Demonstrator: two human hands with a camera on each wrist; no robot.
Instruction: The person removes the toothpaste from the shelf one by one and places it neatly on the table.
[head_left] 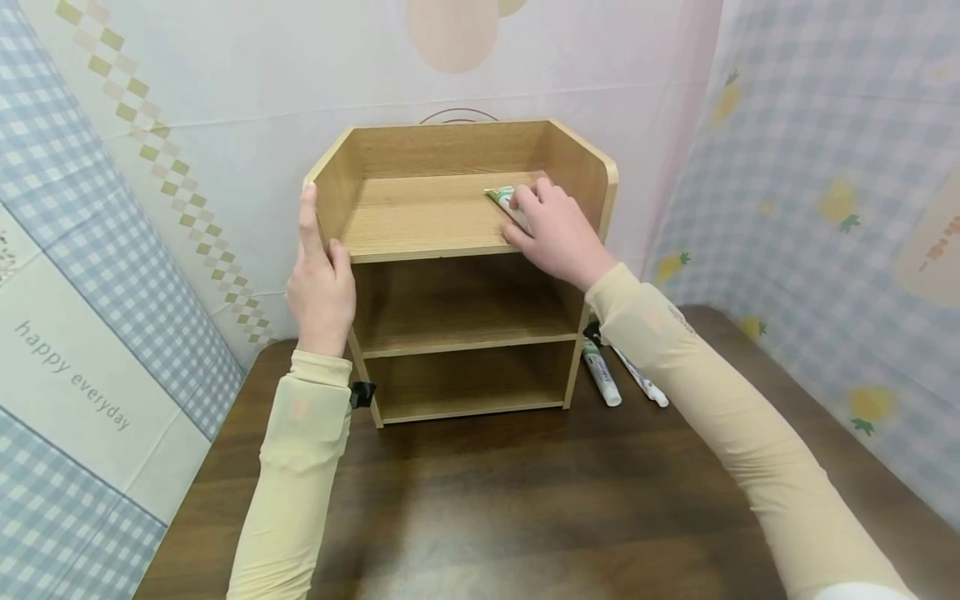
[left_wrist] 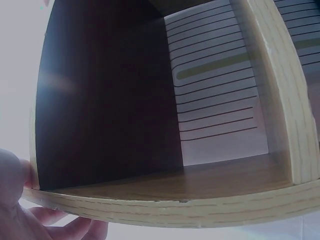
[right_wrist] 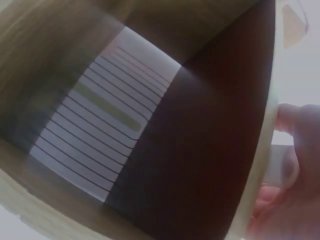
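Observation:
A light wooden shelf unit (head_left: 420, 212) stands on the table, with a walled top and two open compartments beneath. My left hand (head_left: 322, 292) grips its left side near the top, index finger pointing up along the panel and thumb at the top board's front corner. In the left wrist view, fingers (left_wrist: 75, 227) lie along the panel's outer face. Over the top board at the right, my right hand (head_left: 558, 229) holds a green and white toothpaste-like tube (head_left: 501, 197) between thumb and fingers. Part of the tube is hidden by the hand; its pale body (right_wrist: 275, 162) shows in the right wrist view.
Right of the shelf unit, another white and green tube (head_left: 602, 377) and a slim white stick-like item (head_left: 647, 383) lie on the dark wooden table (head_left: 480, 500). Patterned cloth (head_left: 240, 67) hangs behind and at both sides. Dark straps with small devices (head_left: 362, 394) sit at the wrists.

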